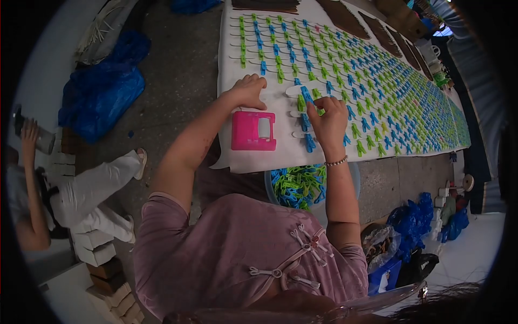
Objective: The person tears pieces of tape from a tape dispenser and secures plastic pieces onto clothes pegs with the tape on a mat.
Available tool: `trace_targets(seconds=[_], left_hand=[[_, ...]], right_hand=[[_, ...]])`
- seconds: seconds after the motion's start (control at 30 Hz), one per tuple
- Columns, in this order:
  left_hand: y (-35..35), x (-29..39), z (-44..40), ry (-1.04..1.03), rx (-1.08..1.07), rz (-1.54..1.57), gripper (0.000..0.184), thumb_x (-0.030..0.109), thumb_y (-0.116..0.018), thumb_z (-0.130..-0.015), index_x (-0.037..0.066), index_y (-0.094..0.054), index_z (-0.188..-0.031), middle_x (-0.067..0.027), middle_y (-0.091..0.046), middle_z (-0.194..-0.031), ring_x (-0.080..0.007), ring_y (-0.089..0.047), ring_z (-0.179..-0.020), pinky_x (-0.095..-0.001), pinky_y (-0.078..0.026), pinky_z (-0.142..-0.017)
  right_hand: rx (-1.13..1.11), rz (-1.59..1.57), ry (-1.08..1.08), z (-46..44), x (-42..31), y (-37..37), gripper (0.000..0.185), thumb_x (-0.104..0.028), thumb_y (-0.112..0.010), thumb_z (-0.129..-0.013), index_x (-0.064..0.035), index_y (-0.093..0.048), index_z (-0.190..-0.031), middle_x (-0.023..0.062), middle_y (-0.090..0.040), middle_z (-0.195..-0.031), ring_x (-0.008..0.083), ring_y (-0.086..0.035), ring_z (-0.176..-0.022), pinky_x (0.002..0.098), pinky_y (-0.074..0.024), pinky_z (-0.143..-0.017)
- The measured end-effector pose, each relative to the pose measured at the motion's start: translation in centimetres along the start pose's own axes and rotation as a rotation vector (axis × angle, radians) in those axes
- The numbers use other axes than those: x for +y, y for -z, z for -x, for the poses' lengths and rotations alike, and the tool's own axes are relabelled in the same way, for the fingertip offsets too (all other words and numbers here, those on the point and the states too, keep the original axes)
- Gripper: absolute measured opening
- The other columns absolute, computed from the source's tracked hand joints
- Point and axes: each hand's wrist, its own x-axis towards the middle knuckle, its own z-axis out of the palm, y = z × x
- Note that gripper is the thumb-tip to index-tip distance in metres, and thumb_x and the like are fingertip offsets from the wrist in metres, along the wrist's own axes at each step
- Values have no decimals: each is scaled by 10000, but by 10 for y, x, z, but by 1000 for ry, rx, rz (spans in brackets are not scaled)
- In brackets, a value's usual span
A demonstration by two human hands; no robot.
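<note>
My left hand (249,90) rests at the near-left part of the white-covered table (251,161), thumb and fingers apart, with nothing visible in it. Just below it lies a bright pink case (253,131) with a pale window. My right hand (330,116) pinches at a blue clothespin (306,96), beside a pale oval piece (293,91). A green clothespin (321,112) shows partly behind its fingers. Below, another blue clothespin (309,143) grips a thin white piece. Rows of blue and green clothespins (350,81) with similar thin pieces spread across the table.
A tub of loose clothespins (297,186) stands under the table's near edge. Brown fringed pieces (343,19) lie at the far side. Blue bags (102,94) sit on the floor at left, others (413,218) at right. Another person (81,189) sits at left.
</note>
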Motion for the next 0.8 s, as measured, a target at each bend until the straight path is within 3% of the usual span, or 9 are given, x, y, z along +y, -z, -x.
trace_targets(seconds=[0.13, 0.3, 0.4, 0.8], left_hand=[[4, -5, 0, 6, -80, 26, 572, 273, -731, -677, 14, -538, -1150, -195, -524, -1192, -318, -507, -1132, -369, -430, -953], [1, -16, 8, 38, 31, 6, 455, 264, -652, -693, -41, -566, -1019, -229, -604, -1034, -360, -598, -985, -404, -477, -884], [-5, -25, 11, 107, 119, 8, 427, 254, -650, -696, -47, -564, -986, -240, -612, -1004, -367, -606, -964, -415, -488, -862], [-11, -36, 28, 158, 257, 75, 395, 221, -691, -726, -32, -554, -997, -229, -613, -1011, -356, -602, -976, -423, -489, -853]], right_hand=[[-37, 25, -57, 1, 5, -34, 153, -174, -745, -687, -79, -624, -684, 60, -582, -678, 271, -541, -692, 398, -402, -632], [-96, 45, -114, 4, 8, -77, 147, -201, -734, -679, -94, -636, -657, 64, -615, -690, 280, -567, -711, 408, -412, -628], [-79, 120, -126, 2, 4, -90, 149, -207, -713, -670, -87, -637, -625, 80, -628, -667, 294, -583, -679, 413, -452, -605], [-185, 185, -184, -4, -1, -109, 185, -270, -694, -717, -92, -649, -697, 71, -639, -723, 279, -591, -751, 429, -416, -657]])
